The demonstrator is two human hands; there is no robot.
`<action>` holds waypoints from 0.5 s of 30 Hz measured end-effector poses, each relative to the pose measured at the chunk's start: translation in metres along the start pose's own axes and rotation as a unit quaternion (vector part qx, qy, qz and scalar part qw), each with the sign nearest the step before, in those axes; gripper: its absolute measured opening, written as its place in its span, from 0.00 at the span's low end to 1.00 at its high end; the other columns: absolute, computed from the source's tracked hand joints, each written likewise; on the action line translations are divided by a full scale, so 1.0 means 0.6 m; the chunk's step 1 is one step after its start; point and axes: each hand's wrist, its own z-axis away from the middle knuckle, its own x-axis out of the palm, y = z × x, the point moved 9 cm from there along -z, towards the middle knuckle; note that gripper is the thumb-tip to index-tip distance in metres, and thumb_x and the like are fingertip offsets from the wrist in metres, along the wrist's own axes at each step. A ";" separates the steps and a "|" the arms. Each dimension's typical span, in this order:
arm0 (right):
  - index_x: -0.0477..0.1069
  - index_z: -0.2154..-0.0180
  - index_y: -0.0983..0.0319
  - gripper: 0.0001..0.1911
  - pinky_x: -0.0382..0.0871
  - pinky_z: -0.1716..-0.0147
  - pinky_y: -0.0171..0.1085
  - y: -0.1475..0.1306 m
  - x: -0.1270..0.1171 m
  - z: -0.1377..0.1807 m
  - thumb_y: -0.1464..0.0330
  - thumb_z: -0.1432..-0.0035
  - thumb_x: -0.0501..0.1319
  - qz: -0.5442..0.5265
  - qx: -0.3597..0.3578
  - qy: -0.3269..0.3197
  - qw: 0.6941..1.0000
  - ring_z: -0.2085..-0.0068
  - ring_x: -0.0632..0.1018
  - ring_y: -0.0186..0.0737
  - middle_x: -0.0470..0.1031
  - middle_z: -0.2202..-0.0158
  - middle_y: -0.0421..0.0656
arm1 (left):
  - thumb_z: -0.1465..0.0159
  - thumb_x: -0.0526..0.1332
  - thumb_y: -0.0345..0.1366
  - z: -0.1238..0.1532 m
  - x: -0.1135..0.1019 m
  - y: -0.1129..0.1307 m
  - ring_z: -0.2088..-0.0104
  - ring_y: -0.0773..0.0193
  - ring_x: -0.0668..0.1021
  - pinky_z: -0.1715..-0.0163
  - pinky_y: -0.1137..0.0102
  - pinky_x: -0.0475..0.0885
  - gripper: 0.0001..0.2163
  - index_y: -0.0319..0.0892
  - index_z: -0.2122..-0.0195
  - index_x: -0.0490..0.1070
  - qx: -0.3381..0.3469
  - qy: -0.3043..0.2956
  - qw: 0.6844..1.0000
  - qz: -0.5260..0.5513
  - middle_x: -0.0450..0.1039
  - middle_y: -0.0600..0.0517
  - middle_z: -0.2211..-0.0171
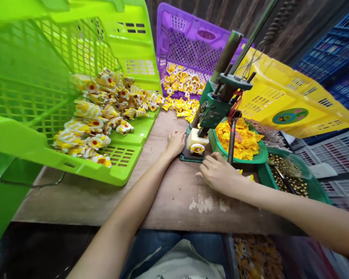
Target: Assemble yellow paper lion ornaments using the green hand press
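Note:
A green hand press [213, 110] stands on the wooden table, its ram lowered over a cream block [196, 137]. A small yellow and white plastic piece [197, 148] sits at the front of the block. My left hand [177, 142] rests against the left side of the press base [187, 154], fingers extended and nothing visible in them. Just right of the base is my right hand [216, 172], fingers curled inward; whatever they may hold is hidden. The dark press lever [232, 141] hangs down close behind that hand.
A tilted green crate [128, 166] at left holds many yellow and white pieces. More lie by a purple crate [202, 37]. At right are a green basket [251, 159] of yellow parts, a tub of small gold bells [293, 174] and a yellow crate [302, 100].

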 end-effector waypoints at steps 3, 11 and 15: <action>0.69 0.70 0.63 0.16 0.56 0.55 0.45 0.008 0.014 0.001 0.66 0.30 0.53 0.000 0.028 0.014 1.000 0.63 0.70 0.44 0.72 0.71 0.44 | 0.29 0.47 0.35 0.001 -0.004 0.004 0.46 0.49 0.68 0.44 0.54 0.59 0.20 0.42 0.42 0.71 0.003 0.002 1.000 0.011 0.75 0.44 0.45; 0.68 0.69 0.62 0.13 0.56 0.57 0.45 0.016 0.039 0.004 0.71 0.31 0.52 0.017 0.021 -0.015 1.000 0.64 0.67 0.45 0.69 0.72 0.44 | 0.30 0.46 0.34 -0.005 0.009 0.000 0.48 0.50 0.68 0.44 0.56 0.61 0.21 0.36 0.42 0.70 0.028 -0.009 0.999 0.018 0.74 0.40 0.48; 0.69 0.69 0.62 0.15 0.56 0.55 0.44 0.013 0.040 0.004 0.70 0.30 0.51 -0.032 0.032 0.000 0.999 0.63 0.69 0.43 0.71 0.71 0.44 | 0.30 0.45 0.33 -0.003 0.008 -0.001 0.48 0.51 0.69 0.44 0.58 0.61 0.21 0.36 0.43 0.71 0.033 0.006 0.999 0.011 0.75 0.40 0.48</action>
